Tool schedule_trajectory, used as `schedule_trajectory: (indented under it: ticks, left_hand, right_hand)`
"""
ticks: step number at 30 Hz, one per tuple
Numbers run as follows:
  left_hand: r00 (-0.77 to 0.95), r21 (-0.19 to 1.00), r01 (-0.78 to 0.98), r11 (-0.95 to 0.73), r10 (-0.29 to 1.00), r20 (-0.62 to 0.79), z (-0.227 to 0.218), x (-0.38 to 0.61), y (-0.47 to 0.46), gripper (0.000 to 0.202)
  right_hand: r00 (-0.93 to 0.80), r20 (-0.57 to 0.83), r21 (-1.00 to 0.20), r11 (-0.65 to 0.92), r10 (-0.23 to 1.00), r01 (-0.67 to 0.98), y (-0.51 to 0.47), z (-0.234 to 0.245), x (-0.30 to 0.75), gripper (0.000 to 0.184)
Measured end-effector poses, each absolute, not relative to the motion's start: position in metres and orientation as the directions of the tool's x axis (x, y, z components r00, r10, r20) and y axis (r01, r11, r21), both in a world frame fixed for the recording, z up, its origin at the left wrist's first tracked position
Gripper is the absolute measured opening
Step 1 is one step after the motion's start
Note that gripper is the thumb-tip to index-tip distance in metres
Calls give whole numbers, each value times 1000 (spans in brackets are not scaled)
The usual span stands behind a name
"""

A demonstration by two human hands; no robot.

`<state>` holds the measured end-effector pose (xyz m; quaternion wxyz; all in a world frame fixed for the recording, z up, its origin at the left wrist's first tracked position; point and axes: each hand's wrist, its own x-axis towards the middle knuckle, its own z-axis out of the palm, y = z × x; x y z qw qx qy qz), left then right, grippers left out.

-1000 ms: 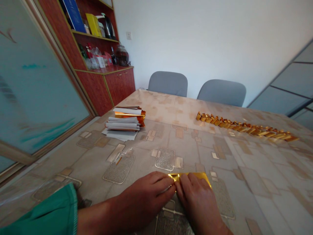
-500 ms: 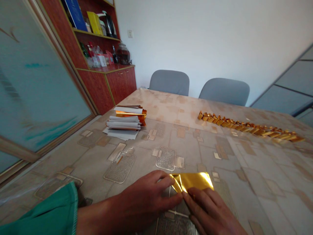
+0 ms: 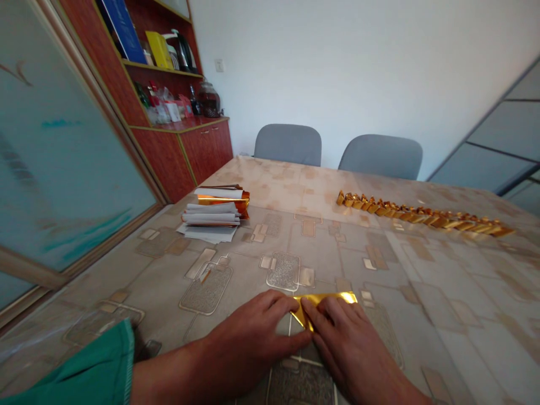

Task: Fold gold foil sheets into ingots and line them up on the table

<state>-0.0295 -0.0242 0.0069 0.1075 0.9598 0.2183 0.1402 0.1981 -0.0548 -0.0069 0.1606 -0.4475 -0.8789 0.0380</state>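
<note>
A sheet of shiny gold foil paper [image 3: 333, 296] lies on the patterned tablecloth in front of me, its left end folded in to a slanted edge. My left hand [image 3: 257, 337] holds that left end between thumb and forefinger. From the right, my right hand [image 3: 346, 337] lies over the sheet, its fingers bent and pressed down along the fold, a fingertip near the left corner. The right hand covers most of the foil's middle and lower edge.
At the back left lies a stack of grey-backed foil sheets [image 3: 213, 216]. A long row of folded gold foil pieces [image 3: 413, 214] runs along the right. Two grey chairs [image 3: 287, 145] stand behind the table [image 3: 278, 177], and a red cabinet [image 3: 164, 157] at the left.
My right hand has slid up and left over the foil, covering more of it. The left hand stays at the folded end. The view has shifted slightly.
</note>
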Motion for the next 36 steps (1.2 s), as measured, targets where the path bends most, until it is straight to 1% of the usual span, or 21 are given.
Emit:
schedule_trajectory:
  ticks: [3, 6, 7, 9, 11, 13, 15, 18, 20, 22, 24, 25, 28, 30, 32, 34, 36]
  left_hand:
    - [861, 230, 408, -883, 456, 224, 9, -29, -23, 45]
    - [875, 114, 416, -902, 431, 221, 12, -25, -13, 31]
    - [885, 61, 404, -913, 407, 224, 12, -23, -8, 25]
    - [908, -43, 347, -937, 323, 267, 11, -19, 3, 20]
    - [908, -112, 318, -941, 269, 322, 7, -16, 13, 8]
    - [896, -150, 313, -938, 240, 373, 3, -15, 19, 13]
    - [882, -153, 316, -936, 230, 412, -1, -15, 22, 15]
    - [858, -115, 342, -933, 260, 442, -4, -15, 22, 22]
    - [851, -76, 358, -930, 292, 438, -4, -14, 22, 24]
    - [857, -39, 357, -933, 311, 412, -3, -14, 22, 22]
    - [868, -7, 351, -936, 323, 376, -2, -15, 22, 19]
    - [873, 2, 350, -937, 327, 362, -1, -15, 22, 18]
    - [876, 7, 361, -932, 342, 340, 3, -16, 22, 19]
    - [873, -4, 377, -926, 353, 337, 4, -15, 20, 19]
    - [868, -30, 389, -921, 355, 348, 3, -13, 19, 19]
    - [862, -83, 392, -916, 334, 382, 0, -11, 18, 18]
    - [852, -125, 385, -915, 300, 428, -4, -10, 18, 19]
  right_hand:
    - [-504, 207, -202, 541, 839, 817, -52, -9, 199, 40]
    - [-472, 130, -266, 489, 872, 831, -42, -5, 201, 41]
    - [-471, 99, -308, 477, 877, 823, -38, -2, 202, 39]
    - [-481, 47, -401, 457, 876, 794, -30, 5, 204, 31]
    - [-480, 32, -473, 436, 877, 766, -27, 12, 205, 26]
    - [-464, 68, -491, 435, 883, 755, -28, 15, 205, 17]
    - [-474, 157, -448, 491, 866, 748, -32, 13, 204, 8]
    - [-516, 347, -302, 615, 783, 729, -36, 6, 200, 4]
    - [-524, 409, -242, 643, 747, 727, -37, 2, 198, 7]
    - [-531, 377, -252, 636, 759, 729, -37, 2, 197, 3]
    - [-544, 329, -271, 629, 772, 729, -37, 3, 198, 14]
    - [-550, 331, -263, 635, 767, 727, -37, 3, 198, 14]
    - [-568, 395, -195, 670, 722, 717, -36, 3, 199, 6]
    - [-575, 429, -152, 684, 696, 714, -35, 3, 198, 12]
    - [-568, 452, -138, 683, 688, 718, -35, 3, 197, 18]
    - [-549, 452, -161, 670, 703, 725, -36, 4, 195, 17]
    - [-533, 427, -188, 648, 730, 738, -37, 5, 194, 11]
